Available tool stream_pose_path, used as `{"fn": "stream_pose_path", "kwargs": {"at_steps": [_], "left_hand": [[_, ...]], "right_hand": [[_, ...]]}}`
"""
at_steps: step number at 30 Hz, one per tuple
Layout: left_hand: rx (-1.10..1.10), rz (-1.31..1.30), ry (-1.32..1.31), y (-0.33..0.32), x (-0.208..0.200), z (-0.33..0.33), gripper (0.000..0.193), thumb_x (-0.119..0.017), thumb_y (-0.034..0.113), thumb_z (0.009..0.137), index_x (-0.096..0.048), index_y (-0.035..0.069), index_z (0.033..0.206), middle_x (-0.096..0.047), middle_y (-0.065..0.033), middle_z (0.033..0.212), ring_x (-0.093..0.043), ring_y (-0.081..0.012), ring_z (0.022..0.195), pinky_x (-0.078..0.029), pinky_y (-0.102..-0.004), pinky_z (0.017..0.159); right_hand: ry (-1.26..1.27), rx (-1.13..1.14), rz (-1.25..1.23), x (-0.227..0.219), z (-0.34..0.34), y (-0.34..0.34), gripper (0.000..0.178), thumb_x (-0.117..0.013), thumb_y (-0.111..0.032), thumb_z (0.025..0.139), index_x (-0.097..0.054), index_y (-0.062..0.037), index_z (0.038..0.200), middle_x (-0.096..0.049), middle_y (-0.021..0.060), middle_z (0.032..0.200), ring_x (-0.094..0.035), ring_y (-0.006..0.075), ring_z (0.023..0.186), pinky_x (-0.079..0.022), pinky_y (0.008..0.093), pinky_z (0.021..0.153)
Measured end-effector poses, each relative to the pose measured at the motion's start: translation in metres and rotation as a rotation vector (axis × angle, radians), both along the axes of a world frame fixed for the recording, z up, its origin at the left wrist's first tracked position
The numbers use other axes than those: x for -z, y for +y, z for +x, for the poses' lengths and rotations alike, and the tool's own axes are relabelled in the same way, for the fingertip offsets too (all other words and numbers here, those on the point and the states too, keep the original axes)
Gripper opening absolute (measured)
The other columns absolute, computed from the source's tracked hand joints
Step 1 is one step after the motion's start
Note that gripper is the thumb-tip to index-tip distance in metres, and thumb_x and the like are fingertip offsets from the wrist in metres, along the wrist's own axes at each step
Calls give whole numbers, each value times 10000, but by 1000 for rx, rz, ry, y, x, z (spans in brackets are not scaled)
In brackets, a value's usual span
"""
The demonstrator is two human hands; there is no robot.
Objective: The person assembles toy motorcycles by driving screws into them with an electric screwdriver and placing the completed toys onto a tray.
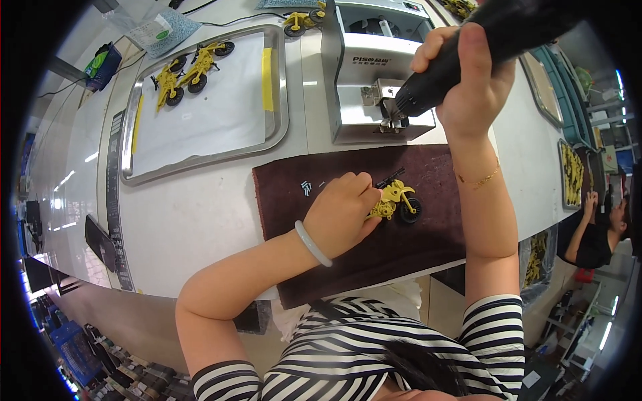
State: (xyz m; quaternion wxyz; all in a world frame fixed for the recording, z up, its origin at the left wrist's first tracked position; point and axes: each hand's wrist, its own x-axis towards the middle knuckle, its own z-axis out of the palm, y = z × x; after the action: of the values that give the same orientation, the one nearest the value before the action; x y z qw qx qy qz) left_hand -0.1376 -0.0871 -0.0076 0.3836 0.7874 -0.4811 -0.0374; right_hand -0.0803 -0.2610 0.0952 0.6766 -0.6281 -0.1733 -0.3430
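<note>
My left hand (341,212) is closed around the rear part of a yellow toy motorcycle (386,204), hiding its back end. Its black front wheel and handlebar stick out to the right, over a dark brown mat (301,257). Raised at the upper right, my right hand (480,97) grips a black electric screwdriver (431,83). The tool's lower end meets the metal outlet of a silver screw feeder (351,113); whether a screw sits on the tip is too small to tell. A few small loose screws (306,188) lie on the mat, left of my left hand.
A metal tray (283,113) lined with white paper holds two yellow toy motorcycles (195,70) at the upper left. Behind it lies a bag of bluish pellets (164,33). A dark phone-like slab (99,242) is at the left edge. Another person (592,237) works at far right.
</note>
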Motion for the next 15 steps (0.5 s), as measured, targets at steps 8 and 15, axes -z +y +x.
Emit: {"fn": "stream_pose_path", "kwargs": {"at_steps": [8, 15], "left_hand": [[-9, 35, 37, 3, -2, 2, 335, -706, 106, 618, -562, 27, 911, -461, -63, 824, -475, -230, 762, -405, -333, 676], [-8, 32, 30, 3, -1, 1, 309, -698, 108, 634, -578, 19, 905, -465, -63, 828, -473, -227, 774, -407, -324, 685]], "right_hand": [[97, -132, 55, 6, -68, 8, 498, -601, -319, 822, -395, 24, 1119, -530, 94, 636, -516, 158, 520, -448, 275, 509], [260, 58, 5, 24, -131, 7, 968, -625, -547, 702, -30, -103, 1323, -530, 95, 699, -542, 192, 579, -480, 330, 570]]}}
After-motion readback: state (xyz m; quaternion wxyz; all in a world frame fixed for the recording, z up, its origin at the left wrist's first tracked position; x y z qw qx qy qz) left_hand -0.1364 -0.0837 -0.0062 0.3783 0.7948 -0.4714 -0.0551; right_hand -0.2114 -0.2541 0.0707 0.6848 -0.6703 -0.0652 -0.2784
